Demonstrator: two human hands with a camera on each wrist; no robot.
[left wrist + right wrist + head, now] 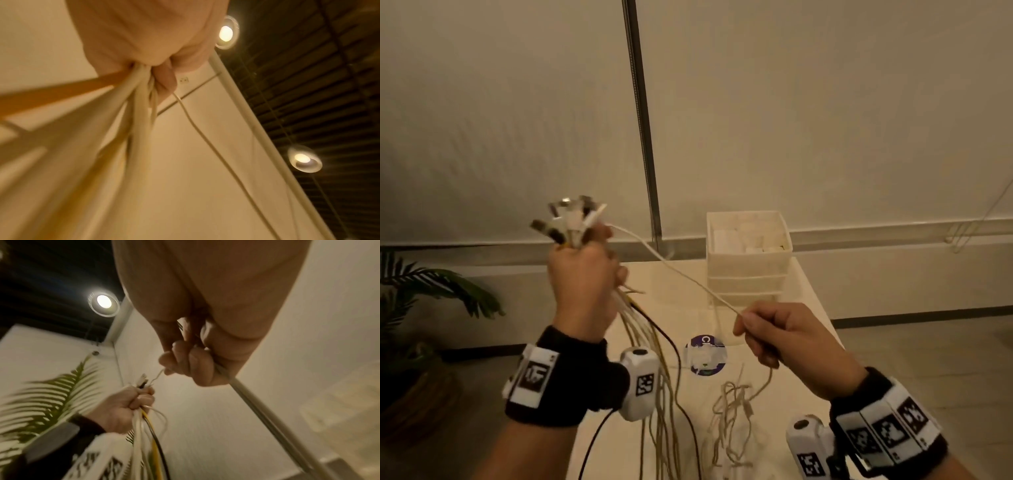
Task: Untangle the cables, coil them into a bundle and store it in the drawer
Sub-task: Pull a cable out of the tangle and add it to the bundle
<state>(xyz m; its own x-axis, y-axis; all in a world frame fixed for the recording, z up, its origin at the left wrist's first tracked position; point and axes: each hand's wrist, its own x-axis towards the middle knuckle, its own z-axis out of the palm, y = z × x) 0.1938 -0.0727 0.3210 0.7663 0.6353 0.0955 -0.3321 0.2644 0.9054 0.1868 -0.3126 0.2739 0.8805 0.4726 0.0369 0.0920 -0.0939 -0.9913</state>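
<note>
My left hand (pixel 582 270) is raised above the table's left side and grips a bundle of cables (pixel 654 370), mostly white with one yellow and one black. Their plugs (pixel 571 219) fan out above the fist, and the strands hang to the table. The left wrist view shows the cables (pixel 139 97) leaving the fist. A single white cable (pixel 674 270) runs taut from the plugs down to my right hand (pixel 774 329), which pinches it. Its slack end drops to a loose tangle (pixel 732 411) on the table. In the right wrist view, the right hand (pixel 185 363) holds this cable (pixel 157 376).
A white stack of drawers (pixel 748 257) stands at the table's (pixel 791 342) far end, its top drawer holding white items. A round purple-and-white disc (pixel 705 354) lies mid-table. A potted palm (pixel 431 294) stands on the floor at the left. A grey pole (pixel 642 120) runs up the wall.
</note>
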